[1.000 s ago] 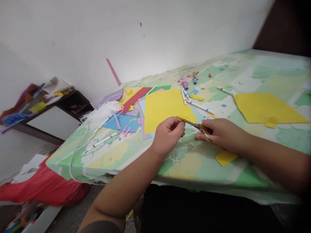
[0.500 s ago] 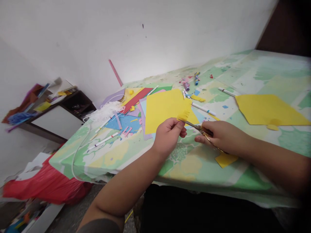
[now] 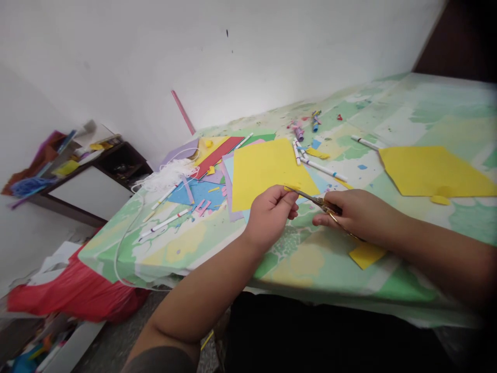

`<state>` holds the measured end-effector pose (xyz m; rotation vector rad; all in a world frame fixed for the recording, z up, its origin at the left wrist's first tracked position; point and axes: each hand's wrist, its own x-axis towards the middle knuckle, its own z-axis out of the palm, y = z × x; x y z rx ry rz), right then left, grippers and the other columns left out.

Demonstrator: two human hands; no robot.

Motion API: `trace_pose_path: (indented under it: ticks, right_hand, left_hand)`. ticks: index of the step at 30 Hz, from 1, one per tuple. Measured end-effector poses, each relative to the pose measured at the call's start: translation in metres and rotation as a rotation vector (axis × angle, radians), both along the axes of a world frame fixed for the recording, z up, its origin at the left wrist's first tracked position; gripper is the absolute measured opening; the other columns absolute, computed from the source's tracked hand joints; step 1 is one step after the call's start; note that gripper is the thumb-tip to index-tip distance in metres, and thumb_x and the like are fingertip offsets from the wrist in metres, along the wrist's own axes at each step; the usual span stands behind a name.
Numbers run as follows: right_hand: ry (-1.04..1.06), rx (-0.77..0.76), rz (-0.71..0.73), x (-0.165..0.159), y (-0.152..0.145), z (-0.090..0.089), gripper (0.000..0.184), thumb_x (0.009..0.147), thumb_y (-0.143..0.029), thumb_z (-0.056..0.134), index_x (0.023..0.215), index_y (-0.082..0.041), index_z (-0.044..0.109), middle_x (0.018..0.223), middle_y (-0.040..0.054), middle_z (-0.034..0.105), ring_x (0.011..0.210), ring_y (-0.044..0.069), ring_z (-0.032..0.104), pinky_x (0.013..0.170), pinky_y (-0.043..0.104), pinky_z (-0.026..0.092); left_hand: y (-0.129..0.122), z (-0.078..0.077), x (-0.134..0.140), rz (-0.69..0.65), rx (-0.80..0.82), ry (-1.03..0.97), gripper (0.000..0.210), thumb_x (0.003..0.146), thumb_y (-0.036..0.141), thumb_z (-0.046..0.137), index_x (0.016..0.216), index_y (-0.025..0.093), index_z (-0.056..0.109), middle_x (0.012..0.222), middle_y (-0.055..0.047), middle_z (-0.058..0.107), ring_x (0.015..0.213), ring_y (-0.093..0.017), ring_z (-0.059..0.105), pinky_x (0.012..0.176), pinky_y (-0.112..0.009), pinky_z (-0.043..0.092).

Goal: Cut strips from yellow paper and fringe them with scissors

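Observation:
My left hand [image 3: 272, 211] is closed, pinching a small piece of yellow paper [image 3: 292, 186] between thumb and fingers. My right hand [image 3: 355, 212] grips a pair of gold-handled scissors [image 3: 321, 202], with its fingers in the loops. The blades point left and their tips meet the yellow piece at my left fingertips. Behind my left hand lies a large yellow sheet [image 3: 267, 166] on top of other coloured papers. A small yellow scrap [image 3: 367, 255] rests on the table just below my right wrist.
A patterned cloth covers the table [image 3: 303, 259]. White string [image 3: 171, 173], a blue sheet [image 3: 198, 193] with scraps and several markers [image 3: 324, 169] lie left and behind. Another yellow sheet [image 3: 435, 171] is at right. A low cabinet [image 3: 93, 191] and red bag [image 3: 77, 290] stand left.
The fringed yellow strip that stood up above my left fingertips now shows only as a thin sliver there. Both hands keep nearly the same place, and the view has shifted slightly.

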<state>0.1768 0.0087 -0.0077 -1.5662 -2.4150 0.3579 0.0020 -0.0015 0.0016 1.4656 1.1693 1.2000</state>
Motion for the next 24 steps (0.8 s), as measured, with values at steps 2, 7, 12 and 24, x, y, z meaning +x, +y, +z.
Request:
trace_pose_path:
  ticks: [2, 7, 12, 24]
  right_hand:
    - [0.003, 0.001, -0.008, 0.0002, 0.0004, -0.0005, 0.046, 0.072, -0.064, 0.043, 0.055, -0.021, 0.035, 0.053, -0.0006, 0.045, 0.050, 0.013, 0.040, 0.048, 0.025, 0.025]
    - [0.020, 0.013, -0.017, 0.0010, 0.0020, -0.0021, 0.048, 0.072, -0.065, 0.041, 0.055, -0.021, 0.034, 0.052, -0.0007, 0.045, 0.049, 0.013, 0.039, 0.047, 0.025, 0.025]
    - [0.040, -0.009, -0.020, 0.0009, 0.0026, -0.0027, 0.048, 0.072, -0.065, 0.042, 0.056, -0.021, 0.035, 0.053, -0.0006, 0.046, 0.051, 0.013, 0.041, 0.048, 0.025, 0.026]
    - [0.056, -0.002, 0.022, 0.0014, 0.0015, -0.0033, 0.045, 0.073, -0.064, 0.041, 0.059, -0.021, 0.038, 0.057, -0.0002, 0.047, 0.053, 0.013, 0.042, 0.048, 0.025, 0.026]
  left_hand:
    - [0.0002, -0.0004, 0.0002, 0.001, 0.001, -0.008, 0.020, 0.076, 0.029, 0.054, 0.061, 0.016, 0.051, 0.054, 0.005, 0.052, 0.047, -0.005, 0.048, 0.051, -0.020, 0.040]
    - [0.0012, -0.0017, -0.0002, -0.025, 0.031, -0.003, 0.022, 0.076, 0.031, 0.053, 0.060, 0.016, 0.050, 0.054, 0.004, 0.050, 0.048, -0.005, 0.048, 0.051, -0.021, 0.039]
    - [0.0017, -0.0013, -0.0009, -0.019, -0.002, -0.043, 0.013, 0.074, 0.027, 0.054, 0.067, 0.016, 0.053, 0.052, 0.005, 0.049, 0.047, -0.006, 0.048, 0.049, -0.021, 0.040]
    - [0.0004, 0.0021, -0.0002, 0.005, -0.003, -0.052, 0.020, 0.073, 0.028, 0.056, 0.057, 0.016, 0.053, 0.050, 0.004, 0.050, 0.046, -0.005, 0.047, 0.049, -0.019, 0.040]
